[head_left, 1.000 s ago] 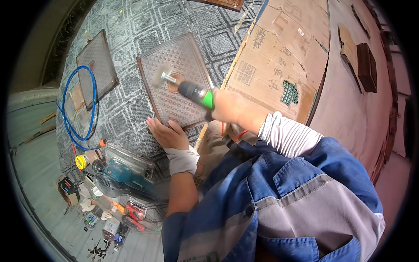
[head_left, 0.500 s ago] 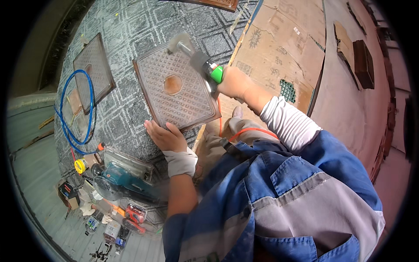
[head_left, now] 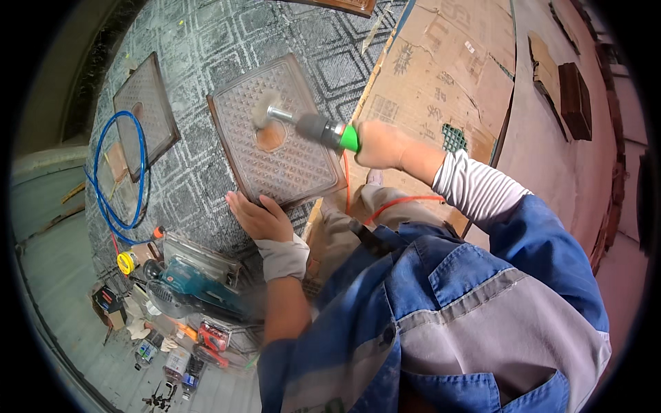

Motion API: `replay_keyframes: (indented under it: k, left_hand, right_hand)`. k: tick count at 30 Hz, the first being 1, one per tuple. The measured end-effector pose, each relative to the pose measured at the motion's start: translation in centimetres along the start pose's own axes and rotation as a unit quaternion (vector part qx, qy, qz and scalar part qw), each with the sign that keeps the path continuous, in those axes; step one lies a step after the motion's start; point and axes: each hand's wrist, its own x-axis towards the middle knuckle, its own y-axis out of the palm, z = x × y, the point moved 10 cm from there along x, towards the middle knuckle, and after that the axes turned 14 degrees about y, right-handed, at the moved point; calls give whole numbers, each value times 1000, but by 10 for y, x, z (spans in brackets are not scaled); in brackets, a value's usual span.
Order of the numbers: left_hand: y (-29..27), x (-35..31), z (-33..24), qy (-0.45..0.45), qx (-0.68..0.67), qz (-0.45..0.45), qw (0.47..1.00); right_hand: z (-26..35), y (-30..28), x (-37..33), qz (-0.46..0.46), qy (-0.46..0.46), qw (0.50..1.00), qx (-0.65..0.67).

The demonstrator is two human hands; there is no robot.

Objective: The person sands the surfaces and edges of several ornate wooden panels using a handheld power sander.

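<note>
The left hand [head_left: 258, 217] lies flat, fingers spread, pressing the near edge of the studded panel [head_left: 275, 134] at about 6 o'clock of it. The right hand [head_left: 379, 143] is wrapped tight around the green-collared body of a rotary tool [head_left: 323, 129], which reaches in from the panel's 3 o'clock side; its spinning brush head [head_left: 265, 110] is blurred, just above the reddish-brown oval patch [head_left: 270, 136] at the panel's middle.

To do this well, I judge the brush should meet the panel lightly and evenly, the tool kept at a low angle, while the flat hand stops the panel from creeping. That palm is best kept well clear of the head.

The panel is a rounded rectangle, greyish brown, covered in a regular grid of small raised dots inside a plain rim. It rests on a grey carpet [head_left: 206, 55] woven in diamond patterns, soft and likely to let it slide. A second, similar panel [head_left: 144, 110] lies at 9 o'clock beside a loop of blue hose [head_left: 103, 172]. Flattened brown cardboard [head_left: 441, 62] sits at 2 o'clock. A teal power sander [head_left: 193, 286] lies at 7 o'clock.
</note>
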Motion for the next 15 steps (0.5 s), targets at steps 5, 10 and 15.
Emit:
replay_keyframes:
  k: [5,10,15]
  left_hand:
    - [-4,1,-5,24,0,-17,1000]
    - [-6,-1,-8,33,3,-33,999]
    - [-5,1,-10,52,19,-46,997]
  right_hand:
    - [-9,3,-14,2,0,1000,21]
    - [-18,4,-7,-27,13,999,22]
    - [-14,7,11,-22,-21,999,16]
